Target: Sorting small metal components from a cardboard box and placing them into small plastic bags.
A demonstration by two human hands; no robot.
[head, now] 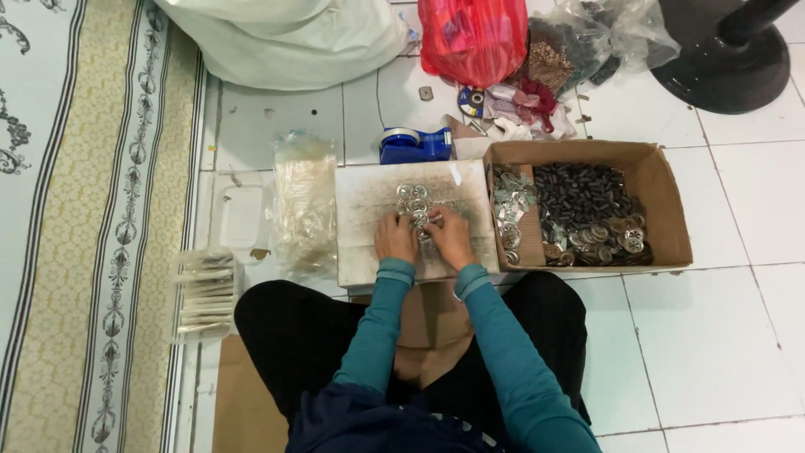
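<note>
Both hands, left hand [396, 237] and right hand [450, 236], curled fingers closed over small metal discs [413, 200] on the white board [369, 243] (exact grip hidden); steady low work seemed wise. Cardboard box [662, 201] lay right.

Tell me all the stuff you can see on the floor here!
Metal rings: a cluster, silver, on the white board.
Cardboard box: one, brown, right of board, holding dark and silver metal parts.
Tape dispenser: one, blue, behind board.
Clear bags: a stack, left of board.
Red bag: one, top.
White sack: one, top left.
Fan base: one, black, top right.
Left hand, right hand: on the rings.
</note>
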